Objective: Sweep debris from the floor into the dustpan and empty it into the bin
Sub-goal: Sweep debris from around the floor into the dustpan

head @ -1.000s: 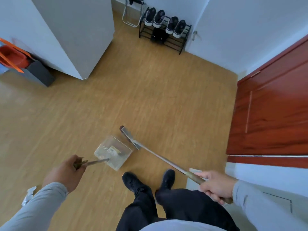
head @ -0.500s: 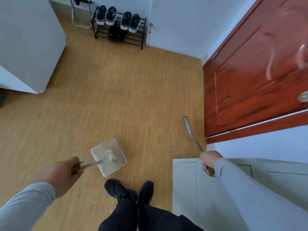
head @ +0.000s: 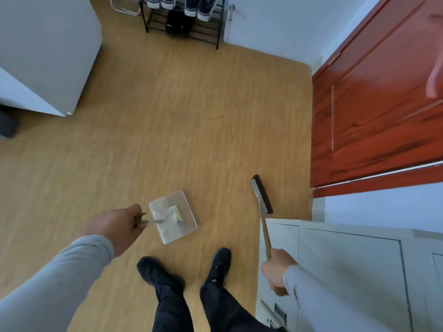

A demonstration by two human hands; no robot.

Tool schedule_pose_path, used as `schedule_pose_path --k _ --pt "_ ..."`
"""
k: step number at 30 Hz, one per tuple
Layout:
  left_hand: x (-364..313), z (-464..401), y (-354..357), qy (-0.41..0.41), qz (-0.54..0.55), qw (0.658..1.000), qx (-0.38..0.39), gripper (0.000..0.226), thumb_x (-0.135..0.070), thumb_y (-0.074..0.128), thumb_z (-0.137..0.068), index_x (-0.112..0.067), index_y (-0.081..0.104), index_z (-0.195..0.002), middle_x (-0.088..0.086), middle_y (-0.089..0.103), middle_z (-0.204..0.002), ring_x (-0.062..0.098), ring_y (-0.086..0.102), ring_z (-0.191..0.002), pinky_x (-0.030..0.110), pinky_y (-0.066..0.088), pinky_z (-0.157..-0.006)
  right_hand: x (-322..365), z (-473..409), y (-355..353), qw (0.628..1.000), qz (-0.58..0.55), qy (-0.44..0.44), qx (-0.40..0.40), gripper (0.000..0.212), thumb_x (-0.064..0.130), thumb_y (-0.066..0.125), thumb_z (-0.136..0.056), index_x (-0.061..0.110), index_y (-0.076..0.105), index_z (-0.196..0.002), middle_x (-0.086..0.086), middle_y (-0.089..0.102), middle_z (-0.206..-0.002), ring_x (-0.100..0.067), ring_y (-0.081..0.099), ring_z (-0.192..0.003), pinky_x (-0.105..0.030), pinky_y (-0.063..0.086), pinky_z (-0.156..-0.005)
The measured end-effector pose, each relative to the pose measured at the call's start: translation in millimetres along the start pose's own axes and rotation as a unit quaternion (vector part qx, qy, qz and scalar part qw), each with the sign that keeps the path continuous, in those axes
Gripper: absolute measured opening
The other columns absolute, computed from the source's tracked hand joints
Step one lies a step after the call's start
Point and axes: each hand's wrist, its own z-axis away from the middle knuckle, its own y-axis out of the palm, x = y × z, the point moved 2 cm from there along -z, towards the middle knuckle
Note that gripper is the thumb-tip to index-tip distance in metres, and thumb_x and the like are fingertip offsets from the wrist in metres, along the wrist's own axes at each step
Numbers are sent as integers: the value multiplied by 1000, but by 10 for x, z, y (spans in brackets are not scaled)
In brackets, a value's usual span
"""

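Wooden floor (head: 182,121) bounded by red door (head: 374,111), shoe rack (head: 182,22).

One wide-angle view from the person's head, looking steeply down at the wood floor (head: 167,116); feet at bottom centre, shoe rack (head: 182,22) at the top edge.

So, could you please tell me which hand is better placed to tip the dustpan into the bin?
Left, probably: the left hand already grips the dustpan by its handle, debris inside. The right hand holds the broom.
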Motion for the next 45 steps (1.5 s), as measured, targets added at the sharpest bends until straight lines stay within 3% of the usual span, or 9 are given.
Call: schedule_pose_path --k 5,7,10,14,21,27,35,41,45 --pt "66 10 9 -6 7 1000 17 22 -61 45 -92 -39 44 -87 -15 58 -66 7 56 -56 25 41 -44 -5 546 543 993 45 -41 99 60 14 46 -91 11 38 -150 -12 59 -132 -22 62 -96 -22 47 -74" --pt "64 41 14 0 8 1000 8 21 -61 44 -92 -40 42 -87 -15 57 -66 6 54 -56 24 36 -42 -20 686 458 986 17 -93 141 52 7 51 -87 5 53 -139 -17 70 -98 -15 62 -63 -18 43 -53" --pt "82 73 -3 2 24 1000 19 19 -58 44 -94 -39 43 -89 -14 58 -69 7 55 -59 26 40 -45 -203 845 53 980 -78 -67 170 56 3 57 -78 29 66 -126 -10 57 -59 -16 47 -41 -23 38 -43" --pt "135 128 -22 8 24 999 34 19 -55 42 -95 -37 46 -95 -12 59 -71 10 58 -63 29 50 -53 -300 960 -30 994 -48 -45 84 62 15 65 -69 41 64 -125 6 72 -62 -13 67 -52 -17 43 -49" --pt "231 222 -67 22 17 998 51 20 -50 41 -98 -31 49 -99 -9 61 -77 17 63 -70 29 46 -53 276 675 539 990 0 -81 113 72 7 45 -89 30 31 -156 1 48 -72 -14 42 -49 -18 32 -39" --pt "997 837 -17 -59 140 988 33 20 -51 44 -96 -36 55 -103 -14 63 -86 13 62 -75 26 44 -54 562 1367 -177 977 -37 -115 175 62 9 66 -75 34 64 -132 -15 53 -63 -18 45 -45 -25 31 -43" --pt "2246 2169 150 -274 326 903 -63 40 -53 50 -92 -40 58 -128 -13 69 -103 15 66 -89 28 55 -73 1845 2001 451 961 120 -243 51 56 -3 61 -88 22 56 -138 -12 51 -54 -17 42 -37 -18 29 -36" --pt "2769 2848 416 -395 403 820 -98 26 -53 52 -91 -42 57 -113 -17 56 -81 7 58 -69 23 45 -56 2732 2267 1013 940 186 -280 47 51 -2 61 -90 13 56 -139 -10 48 -56 -15 38 -34 -15 27 -37" --pt "2937 3091 595 -453 460 754 -123 16 -41 58 -88 -34 56 -102 -14 55 -87 14 57 -81 28 50 -77 3201 2349 1301 925 237 -292 52 56 3 61 -92 16 51 -145 -10 50 -53 -15 39 -35 -15 27 -40"
